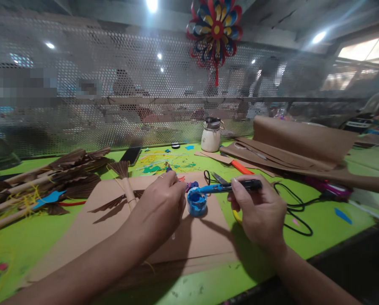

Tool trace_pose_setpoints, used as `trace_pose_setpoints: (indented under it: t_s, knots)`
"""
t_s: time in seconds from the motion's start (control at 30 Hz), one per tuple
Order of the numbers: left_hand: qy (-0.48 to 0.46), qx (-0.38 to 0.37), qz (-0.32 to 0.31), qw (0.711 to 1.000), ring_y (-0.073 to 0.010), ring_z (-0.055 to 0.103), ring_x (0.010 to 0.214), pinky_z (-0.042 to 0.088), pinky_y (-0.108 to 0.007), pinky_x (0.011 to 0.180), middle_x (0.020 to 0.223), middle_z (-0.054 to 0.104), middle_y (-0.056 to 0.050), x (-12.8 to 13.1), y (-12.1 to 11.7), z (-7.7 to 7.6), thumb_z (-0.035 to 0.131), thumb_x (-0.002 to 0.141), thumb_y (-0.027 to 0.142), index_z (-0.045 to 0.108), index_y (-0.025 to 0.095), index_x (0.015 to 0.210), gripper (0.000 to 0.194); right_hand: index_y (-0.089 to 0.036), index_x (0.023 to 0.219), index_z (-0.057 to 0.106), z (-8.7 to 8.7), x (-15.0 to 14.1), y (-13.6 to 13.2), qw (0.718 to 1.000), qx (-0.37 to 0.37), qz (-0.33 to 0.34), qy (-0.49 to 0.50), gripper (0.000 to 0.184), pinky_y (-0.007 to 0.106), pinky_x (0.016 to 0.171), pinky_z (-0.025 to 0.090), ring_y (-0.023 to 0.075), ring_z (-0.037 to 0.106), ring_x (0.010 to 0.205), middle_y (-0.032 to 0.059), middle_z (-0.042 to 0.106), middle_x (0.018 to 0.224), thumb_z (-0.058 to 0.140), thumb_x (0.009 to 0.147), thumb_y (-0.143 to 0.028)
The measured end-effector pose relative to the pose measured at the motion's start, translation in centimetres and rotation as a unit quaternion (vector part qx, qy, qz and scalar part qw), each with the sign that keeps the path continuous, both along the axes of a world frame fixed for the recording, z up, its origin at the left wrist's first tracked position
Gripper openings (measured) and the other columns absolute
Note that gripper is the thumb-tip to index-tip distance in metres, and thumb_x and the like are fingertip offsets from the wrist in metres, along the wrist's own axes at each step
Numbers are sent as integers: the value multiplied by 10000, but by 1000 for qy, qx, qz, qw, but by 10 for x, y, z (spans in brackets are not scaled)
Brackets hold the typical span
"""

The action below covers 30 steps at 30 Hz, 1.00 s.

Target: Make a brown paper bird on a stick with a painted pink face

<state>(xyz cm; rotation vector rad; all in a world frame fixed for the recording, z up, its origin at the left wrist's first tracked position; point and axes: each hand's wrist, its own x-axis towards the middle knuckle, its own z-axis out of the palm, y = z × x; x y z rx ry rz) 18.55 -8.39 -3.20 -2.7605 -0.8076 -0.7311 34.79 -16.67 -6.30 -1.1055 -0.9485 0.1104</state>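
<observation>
My right hand (262, 212) grips a black pen-like stick (246, 185) between thumb and fingers. Its blue, paint-coated end (213, 188) reaches to the mouth of a small paint jar (197, 203) holding blue paint. Just left of the jar is my left hand (164, 199), its fingers curled together; whatever they hold is hidden. Brown paper sheets (205, 237) lie beneath both the jar and that hand. A rolled brown paper piece with pleated fans (127, 186) lies behind my left forearm.
More pleated paper pieces (56, 173) are piled at left, near a phone (131, 156). A white jar (211, 136) stands at the back. At right are an orange-handled cutter (242, 167), scissors (219, 178), a black cable (299, 209) and brown paper (303, 135). A perforated metal screen (81, 110) rises behind.
</observation>
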Motion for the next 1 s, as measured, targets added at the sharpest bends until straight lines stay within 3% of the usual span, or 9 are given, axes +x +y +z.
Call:
trace_pose_setpoints:
  t_s: [0.2,0.37,0.47,0.6,0.7,0.9,1.0]
  knots:
    - [-95,-137,17,986,-152,507,622,387,-258,563,667,579,-33,-15,4,16,482,820,232,691,176,751,228,-153,778,588,-4,7,9,999,-34,14,9,175,217,412,414,95,502,445,-27,560,544,633,781,-322]
    - [-194,-363,46,910,-124,486,527,368,-228,482,600,598,0,-31,-3,20,530,769,255,684,174,710,184,-148,745,575,-11,13,20,993,-101,57,3,250,201,403,373,83,467,437,-30,545,533,623,783,-390]
    - [-228,-449,46,863,-107,440,485,336,-224,464,521,543,14,-38,-8,14,542,759,257,673,162,674,183,-150,670,545,-13,17,31,988,-134,77,-20,301,200,406,359,80,454,437,-25,540,517,614,780,-421]
    - [-248,-500,28,829,-113,461,543,359,-236,528,543,550,0,-44,-15,5,551,753,245,643,153,596,204,-144,642,535,-8,25,45,963,-215,146,-74,342,204,397,342,86,460,428,-16,538,506,604,768,-454]
    - [-269,-529,38,804,-120,480,576,375,-241,560,594,587,-12,-46,-18,-2,567,755,267,671,149,666,181,-138,658,553,2,32,50,935,-265,181,-152,332,209,410,348,90,466,436,-19,529,510,599,768,-447]
    - [-302,-591,60,746,-128,503,560,389,-226,537,596,598,-9,-45,-16,-23,665,665,299,678,146,693,156,-146,664,557,19,38,45,924,-221,151,-274,298,218,459,359,91,462,486,-15,527,548,597,782,-417]
    - [-357,-635,67,681,-141,542,554,412,-232,536,575,571,-1,-41,-16,-34,711,619,316,644,152,653,180,-152,662,542,19,38,48,931,-191,142,-277,291,221,460,351,92,451,495,-17,509,553,603,783,-410]
